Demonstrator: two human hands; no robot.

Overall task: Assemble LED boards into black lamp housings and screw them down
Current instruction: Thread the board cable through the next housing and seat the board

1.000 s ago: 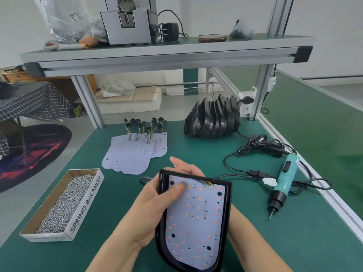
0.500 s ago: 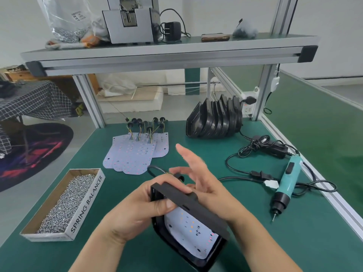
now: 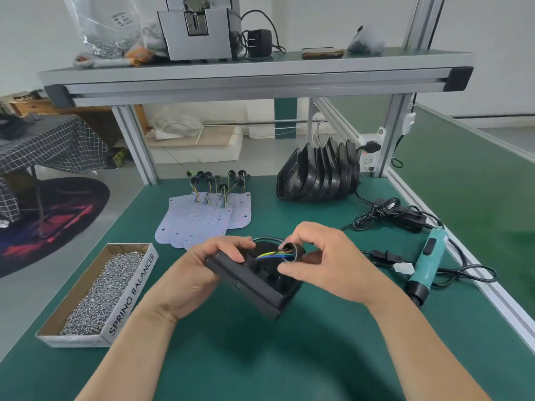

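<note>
My left hand (image 3: 199,273) grips a black lamp housing (image 3: 257,287) above the green bench, turned so its back faces me. The LED board inside it is hidden. Coloured wires (image 3: 272,254) come out of the housing's back into a black rubber grommet (image 3: 293,250), which my right hand (image 3: 324,261) pinches between thumb and fingers. Several loose LED boards (image 3: 202,221) with wires and grommets lie fanned out behind. A stack of empty black housings (image 3: 318,178) stands on edge at the back right.
A cardboard box of screws (image 3: 98,293) sits at the left. A teal electric screwdriver (image 3: 428,261) lies at the right with its black cables (image 3: 388,212). Aluminium frame posts (image 3: 136,146) and a shelf (image 3: 249,73) stand behind.
The housing was flipped from board-side up to back-side up. My right hand came from under it to the top and took hold of the grommet on the wires.
</note>
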